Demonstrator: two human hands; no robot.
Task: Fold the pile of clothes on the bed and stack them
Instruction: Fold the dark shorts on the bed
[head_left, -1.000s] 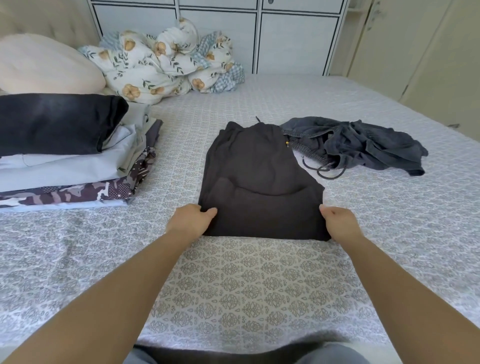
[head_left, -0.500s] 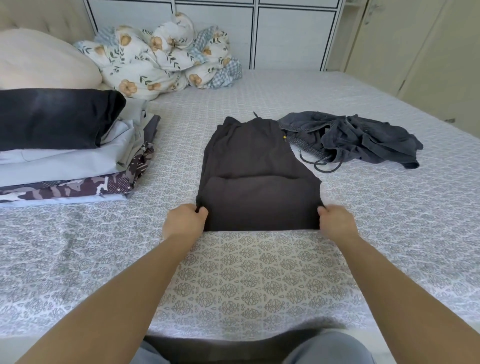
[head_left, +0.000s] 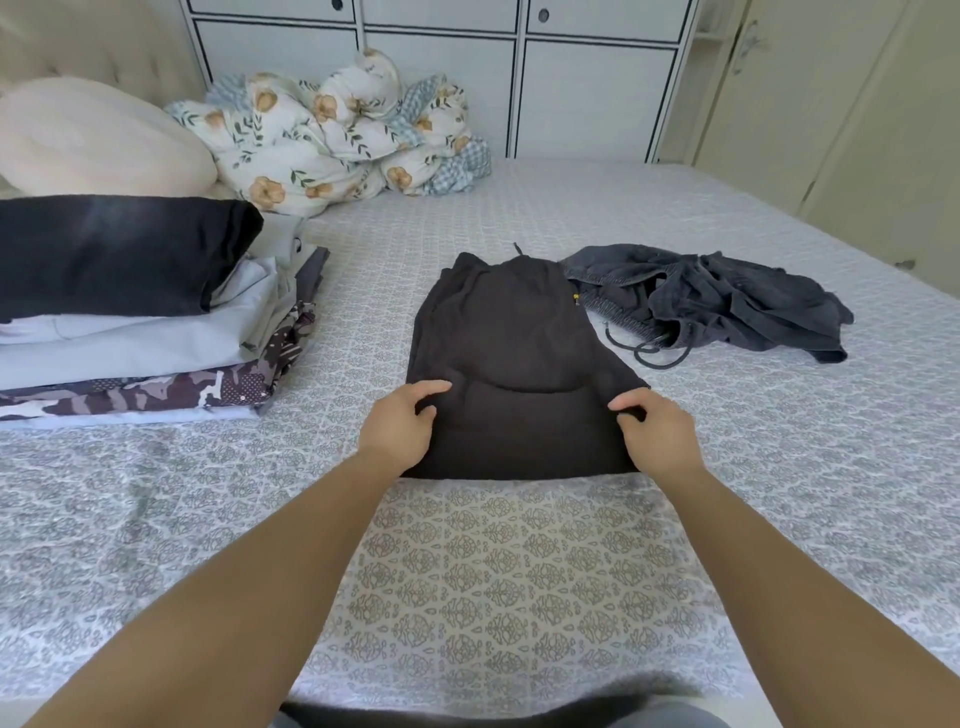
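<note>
A dark brown garment (head_left: 511, 353) lies partly folded in the middle of the bed (head_left: 519, 571). My left hand (head_left: 402, 428) pinches its near left corner, and my right hand (head_left: 657, 428) pinches its near right corner. Both corners are lifted and carried a little way over the cloth. A crumpled dark grey garment (head_left: 727, 301) with a drawstring lies unfolded to the right of it. On the left stands a stack of folded clothes (head_left: 130, 312), with a black piece on top and a camouflage piece near the bottom.
A cream pillow (head_left: 88, 140) and a bunched floral duvet (head_left: 332, 135) lie at the head of the bed. White cabinet doors (head_left: 571, 78) stand behind the bed. A beige wardrobe (head_left: 857, 104) is at the right.
Both hands have taken the near edge of the dark brown garment and moved it away from me, over the cloth. The camera has tilted slightly.
</note>
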